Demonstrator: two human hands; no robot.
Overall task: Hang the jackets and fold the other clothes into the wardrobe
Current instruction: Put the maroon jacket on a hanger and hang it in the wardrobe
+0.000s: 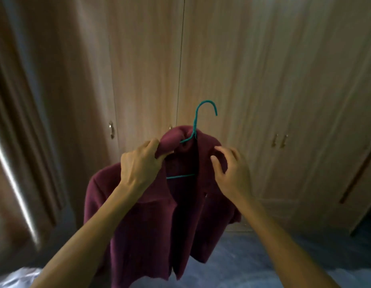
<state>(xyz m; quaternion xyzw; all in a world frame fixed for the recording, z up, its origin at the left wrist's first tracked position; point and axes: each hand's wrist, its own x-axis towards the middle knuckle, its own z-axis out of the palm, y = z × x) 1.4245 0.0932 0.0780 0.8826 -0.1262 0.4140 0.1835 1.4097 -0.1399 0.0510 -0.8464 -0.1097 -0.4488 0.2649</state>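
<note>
A maroon jacket [147,221] hangs on a teal wire hanger [194,125] held up in front of the closed wooden wardrobe [253,84]. The hanger's hook sticks up above the collar, and its lower bar shows inside the open front. My left hand [138,163] grips the jacket's collar and left shoulder. My right hand [232,171] rests its fingertips on the right shoulder of the jacket, fingers spread and curled. The jacket's lower part hangs free between my forearms.
The wardrobe doors are shut, with small metal handles [111,129] on the left door and a pair [280,140] on the right doors. A blurred door or frame [18,142] stands at the left. Blue floor [253,256] lies below.
</note>
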